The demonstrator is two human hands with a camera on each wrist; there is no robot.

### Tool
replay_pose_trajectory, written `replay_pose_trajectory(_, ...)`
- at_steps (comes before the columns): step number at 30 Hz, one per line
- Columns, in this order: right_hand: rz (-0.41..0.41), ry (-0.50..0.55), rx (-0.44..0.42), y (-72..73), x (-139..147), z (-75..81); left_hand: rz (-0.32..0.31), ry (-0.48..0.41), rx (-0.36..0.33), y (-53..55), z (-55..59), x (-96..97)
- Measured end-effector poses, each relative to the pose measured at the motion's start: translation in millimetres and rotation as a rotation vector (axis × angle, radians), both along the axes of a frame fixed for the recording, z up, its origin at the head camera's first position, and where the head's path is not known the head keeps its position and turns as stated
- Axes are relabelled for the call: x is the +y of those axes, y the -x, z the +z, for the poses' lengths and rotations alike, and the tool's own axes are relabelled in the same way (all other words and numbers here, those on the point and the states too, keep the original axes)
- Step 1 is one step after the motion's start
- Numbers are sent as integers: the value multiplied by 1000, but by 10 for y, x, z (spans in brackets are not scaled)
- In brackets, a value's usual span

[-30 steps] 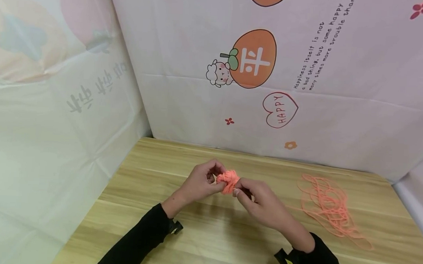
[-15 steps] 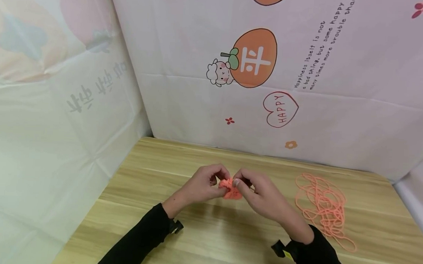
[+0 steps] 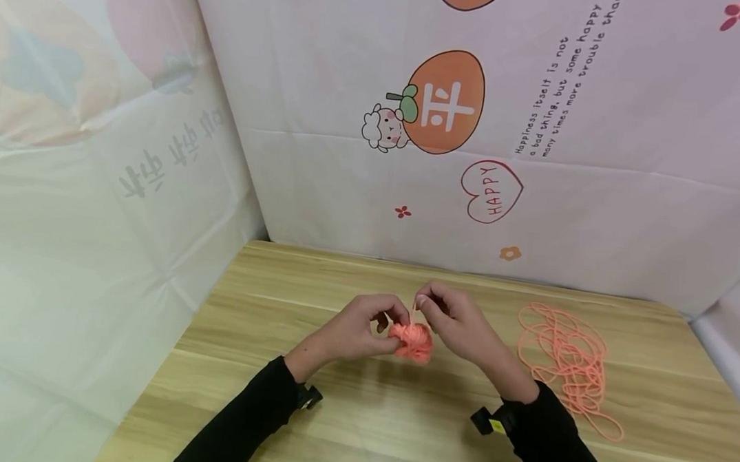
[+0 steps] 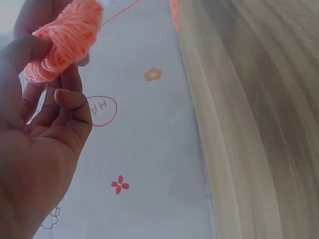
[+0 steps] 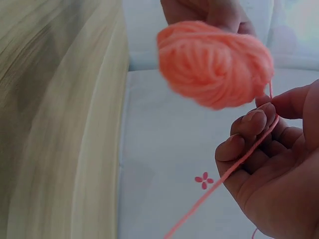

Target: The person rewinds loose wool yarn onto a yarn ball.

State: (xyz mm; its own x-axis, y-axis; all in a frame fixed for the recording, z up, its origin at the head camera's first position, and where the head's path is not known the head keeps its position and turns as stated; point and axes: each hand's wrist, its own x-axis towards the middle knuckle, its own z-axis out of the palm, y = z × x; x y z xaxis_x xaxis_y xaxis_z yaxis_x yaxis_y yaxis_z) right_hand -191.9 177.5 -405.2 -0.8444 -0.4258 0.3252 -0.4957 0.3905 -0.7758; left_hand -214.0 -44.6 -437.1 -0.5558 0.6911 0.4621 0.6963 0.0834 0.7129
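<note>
A small wound ball of coral yarn (image 3: 416, 342) is held above the wooden table by my left hand (image 3: 361, 328). In the left wrist view, the thumb presses one side of the yarn ball (image 4: 75, 35) with fingers behind it. My right hand (image 3: 462, 324) is just right of and above the ball, pinching a single yarn strand (image 5: 219, 181) between thumb and forefinger. In the right wrist view that strand runs from the ball through the pinch and across the palm of the right hand (image 5: 279, 164), then down out of frame.
A loose tangle of the same coral yarn (image 3: 566, 357) lies on the right of the wooden table (image 3: 398, 432), close to the right forearm. A white printed cloth (image 3: 322, 187) hangs behind the table, and another (image 3: 95, 281) hangs on the left.
The right hand has moved from against the ball up and away, drawing the strand taut over its top. The ball has turned and shifted slightly right; the loose yarn at right has shifted and settled.
</note>
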Motion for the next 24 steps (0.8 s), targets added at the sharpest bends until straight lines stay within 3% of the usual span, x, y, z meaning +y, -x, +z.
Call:
replay_pose_trajectory(8,22,35,-61,104,44,-196,-58,-95,-30,-137,219,-7)
replay_pose_trajectory(16,57,74,-122,127,-6,-330,-80,-189,-70,-96,220,-27)
replay_pose_trajectory(19,67,91,-179,46,-39,-235,-69,-211,-95,-93,220,-38)
replay_pose_trajectory(24,98,99,-212,66,-1,-361,-41,-247,-145,-96,238,-62)
